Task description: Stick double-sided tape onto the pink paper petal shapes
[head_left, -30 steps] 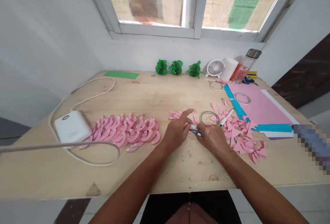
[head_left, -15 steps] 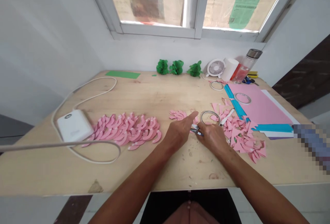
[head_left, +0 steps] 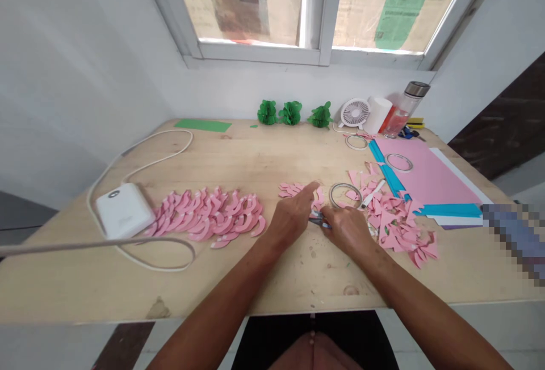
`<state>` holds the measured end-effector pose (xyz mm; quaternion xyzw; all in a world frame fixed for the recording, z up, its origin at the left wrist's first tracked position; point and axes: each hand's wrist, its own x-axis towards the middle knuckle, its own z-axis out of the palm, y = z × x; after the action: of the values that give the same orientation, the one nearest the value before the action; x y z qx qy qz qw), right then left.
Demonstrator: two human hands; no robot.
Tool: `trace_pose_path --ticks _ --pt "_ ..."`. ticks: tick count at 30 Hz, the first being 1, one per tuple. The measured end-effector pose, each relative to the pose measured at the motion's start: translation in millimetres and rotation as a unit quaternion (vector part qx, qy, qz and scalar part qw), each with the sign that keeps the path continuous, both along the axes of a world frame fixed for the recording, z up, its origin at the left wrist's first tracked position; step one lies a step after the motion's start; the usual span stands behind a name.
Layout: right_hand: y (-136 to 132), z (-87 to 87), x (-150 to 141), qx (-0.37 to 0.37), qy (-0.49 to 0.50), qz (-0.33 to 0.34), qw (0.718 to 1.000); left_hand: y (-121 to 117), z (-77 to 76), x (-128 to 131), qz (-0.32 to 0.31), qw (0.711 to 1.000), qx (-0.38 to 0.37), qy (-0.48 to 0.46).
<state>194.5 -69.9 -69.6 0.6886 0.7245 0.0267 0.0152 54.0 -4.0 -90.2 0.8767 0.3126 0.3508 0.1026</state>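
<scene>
My right hand point(head_left: 346, 227) is closed around small metal scissors point(head_left: 318, 218), whose blades point left toward my other hand. My left hand point(head_left: 292, 211) is bent, its index finger or thumb stretched up and forward. A piece of pink paper point(head_left: 318, 196) shows at its fingers, which are mostly hidden from above. Just behind this hand lies a small group of pink cut strips point(head_left: 288, 189). Left of it spreads a large pile of curved pink paper pieces point(head_left: 208, 214) with whitish spots. Beyond my right hand rests a thin roll of tape point(head_left: 331, 195).
Pink scraps point(head_left: 394, 225) and a white-handled tool point(head_left: 373, 193) lie at the right, near pink sheets point(head_left: 430, 171). A white power bank point(head_left: 123, 211) with a looping cable is at the left. Green paper shapes point(head_left: 292, 113), a fan point(head_left: 355, 113) and a bottle point(head_left: 406, 110) stand at the back.
Both hands have shifted slightly left together. The scissors have turned a little between them, and the pink paper at my left fingers has moved left too.
</scene>
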Motion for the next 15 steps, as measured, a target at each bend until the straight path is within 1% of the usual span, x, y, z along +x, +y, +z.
trace_pose_path --ticks 2,3,6,8,11,13,15 --pt "-0.4 -0.1 -0.2 -0.002 0.003 0.01 1.0 1.5 5.7 -1.8 0.025 0.996 -0.074 -0.046" --pt "-0.3 -0.3 0.4 -0.001 0.003 0.003 1.0 2.2 8.2 -2.5 0.034 0.989 -0.116 -0.08" --pt "0.9 -1.3 4.3 0.015 0.006 -0.028 0.999 4.6 12.1 -3.4 0.03 0.953 -0.244 -0.178" --pt "1.9 -1.5 7.4 0.034 0.017 -0.034 0.999 6.1 12.4 -2.9 0.009 0.917 -0.32 -0.236" --pt "3.2 0.1 11.9 0.053 0.036 -0.046 0.997 7.4 14.2 -1.7 -0.021 0.853 -0.416 -0.315" --pt "4.1 2.2 16.1 0.06 0.044 -0.073 0.995 7.5 17.9 -1.3 -0.029 0.807 -0.468 -0.36" --pt "5.3 4.7 22.6 0.07 0.049 -0.116 0.99 7.1 22.1 -1.5 -0.039 0.766 -0.508 -0.392"
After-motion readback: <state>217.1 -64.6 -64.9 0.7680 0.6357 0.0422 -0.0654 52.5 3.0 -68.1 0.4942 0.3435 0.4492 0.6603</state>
